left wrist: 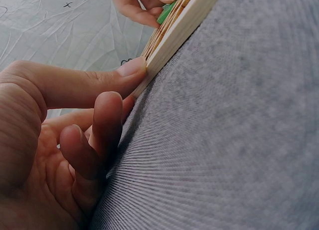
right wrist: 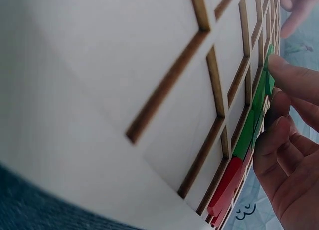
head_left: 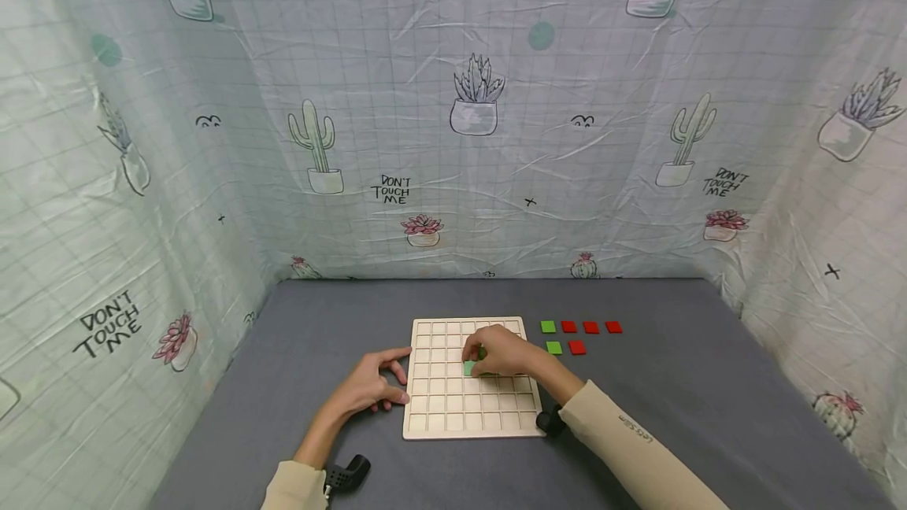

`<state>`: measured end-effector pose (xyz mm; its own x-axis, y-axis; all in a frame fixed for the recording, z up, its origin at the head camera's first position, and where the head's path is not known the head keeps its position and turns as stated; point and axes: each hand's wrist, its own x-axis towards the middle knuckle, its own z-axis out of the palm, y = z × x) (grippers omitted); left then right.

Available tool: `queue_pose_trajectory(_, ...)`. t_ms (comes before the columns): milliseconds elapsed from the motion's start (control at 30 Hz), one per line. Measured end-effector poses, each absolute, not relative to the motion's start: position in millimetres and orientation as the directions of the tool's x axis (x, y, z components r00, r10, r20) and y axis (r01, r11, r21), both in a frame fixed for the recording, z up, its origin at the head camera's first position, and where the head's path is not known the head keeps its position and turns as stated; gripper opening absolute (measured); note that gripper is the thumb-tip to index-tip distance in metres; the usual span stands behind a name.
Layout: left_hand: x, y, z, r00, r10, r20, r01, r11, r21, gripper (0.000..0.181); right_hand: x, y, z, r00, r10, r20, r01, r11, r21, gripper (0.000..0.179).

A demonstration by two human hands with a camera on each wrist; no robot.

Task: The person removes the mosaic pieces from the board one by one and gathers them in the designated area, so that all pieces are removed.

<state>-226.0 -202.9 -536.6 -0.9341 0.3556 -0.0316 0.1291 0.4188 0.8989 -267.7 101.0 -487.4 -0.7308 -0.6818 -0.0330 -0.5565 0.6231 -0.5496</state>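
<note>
A pale wooden grid board (head_left: 437,406) lies on the grey table, divided into square cells. My left hand (head_left: 368,384) touches its left edge with thumb and forefinger spread apart, the other fingers loosely bent. Over the board's upper middle, my right hand (head_left: 499,351) pinches a green square tile (right wrist: 269,79) between thumb and fingers. Another green tile (head_left: 468,368) shows beside the thumb in the head view. In the right wrist view, a green tile (right wrist: 244,136) and a red tile (right wrist: 227,186) sit in cells along a row; the hand hides these in the head view.
Right of the board lie loose tiles in two rows: a green tile (head_left: 548,327) with several red tiles (head_left: 591,327) at the back, then a green tile (head_left: 553,348) and a red tile (head_left: 577,347). A cactus-print curtain (head_left: 475,164) surrounds the table (head_left: 340,309).
</note>
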Motion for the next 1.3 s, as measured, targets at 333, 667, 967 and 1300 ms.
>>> queue_pose_trajectory(333,-225.9,-202.0,-536.3,-0.935,0.353,-0.035,0.121,0.409,0.905,0.089,-266.7,99.9,-487.5,-0.733,-0.679,-0.032,-0.552,0.622,-0.556,0.017)
queue_pose_trajectory(667,-225.7,-202.9,-535.8,-0.935,0.353,-0.037,0.121,0.414,0.902,0.088,-264.7,103.8,-484.5,-0.697,-0.717,-0.007,-0.603,0.592,-0.535,0.014)
queue_pose_trajectory(967,-224.5,-204.1,-537.1,-0.93,0.366,-0.029,0.136,0.417,0.899,0.088,-262.8,106.0,-485.1,-0.683,-0.73,0.011,-0.625,0.576,-0.526,0.016)
queue_pose_trajectory(1300,-223.9,-204.1,-536.1,-0.934,0.356,-0.037,0.123,0.416,0.901,0.089,-261.4,106.4,-485.7,-0.669,-0.743,0.03,-0.641,0.555,-0.531,0.015)
